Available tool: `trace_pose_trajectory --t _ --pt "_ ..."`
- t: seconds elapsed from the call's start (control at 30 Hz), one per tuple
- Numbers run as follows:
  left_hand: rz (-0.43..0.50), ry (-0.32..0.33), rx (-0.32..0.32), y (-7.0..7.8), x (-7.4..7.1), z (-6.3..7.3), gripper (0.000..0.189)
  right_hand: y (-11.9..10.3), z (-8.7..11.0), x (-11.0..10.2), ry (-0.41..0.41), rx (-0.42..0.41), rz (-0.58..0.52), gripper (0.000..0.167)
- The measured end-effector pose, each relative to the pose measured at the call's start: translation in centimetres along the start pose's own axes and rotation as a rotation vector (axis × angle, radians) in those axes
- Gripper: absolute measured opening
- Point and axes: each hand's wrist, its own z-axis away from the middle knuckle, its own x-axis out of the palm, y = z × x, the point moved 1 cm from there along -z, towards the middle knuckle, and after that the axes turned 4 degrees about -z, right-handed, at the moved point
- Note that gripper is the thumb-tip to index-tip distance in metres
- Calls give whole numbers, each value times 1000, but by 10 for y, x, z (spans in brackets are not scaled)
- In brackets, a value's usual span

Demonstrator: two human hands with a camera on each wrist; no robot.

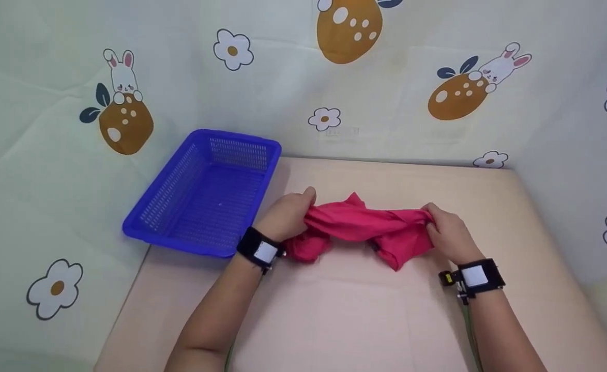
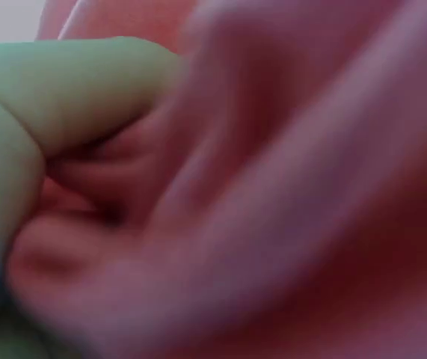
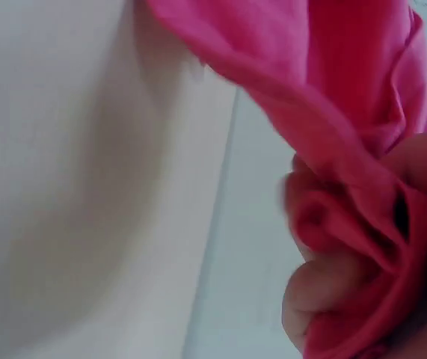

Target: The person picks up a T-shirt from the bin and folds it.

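Note:
A crumpled pink-red piece of cloth stretches between both hands above the table, its middle sagging and two ends hanging lower. My left hand grips its left end, thumb on top. In the left wrist view the fabric fills most of the picture, with a curled finger pressed into its folds. On the other side my right hand pinches the right end. The right wrist view shows fingers wrapped in the bunched fabric. Its exact kind of garment is hidden by the folds.
A blue plastic basket with slotted walls stands at the left of the table, close to my left wrist. The pale table meets patterned curtain walls at the back and sides. Each wrist wears a black strap with a small camera.

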Motion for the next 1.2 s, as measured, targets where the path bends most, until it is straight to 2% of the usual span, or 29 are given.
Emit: trace_pose_trajectory --t 0.1,0.17,0.23,0.3,0.4,0.47,0.53,0.63,0.7,0.8,0.93,1.1,1.2 --pt "-26 -20 -12 5 2 0 56 -5 2 4 -30 -23 27 19" --pt "-36 -57 -20 7 0 3 67 -8 2 6 -54 -41 39 29" --pt "-31 -91 -36 8 -5 6 65 -9 2 4 -54 -73 60 37" --pt "-40 -97 -49 8 -12 10 53 -7 2 -3 -9 -97 63 32" --pt "-73 -82 -48 8 -22 14 37 0 8 -18 124 -99 43 15" --pt "-109 -82 -35 7 -24 18 36 5 13 -27 186 -89 28 6" --pt "-133 -95 -30 7 -21 24 42 10 19 -32 206 -77 32 5" --pt "-129 -101 -34 6 -12 36 49 17 29 -37 185 -57 71 10" --pt "-118 -88 -23 6 -6 44 48 20 36 -39 173 -37 107 13" --pt "-131 -35 16 5 -1 56 32 24 47 -46 189 -7 163 18" --pt "-154 41 48 3 -2 66 17 29 57 -55 253 -6 169 21" --pt "-62 45 28 -2 -5 72 22 38 63 -60 312 -86 160 16" --pt "-94 82 40 -4 -5 75 27 49 69 -59 268 -148 220 35"
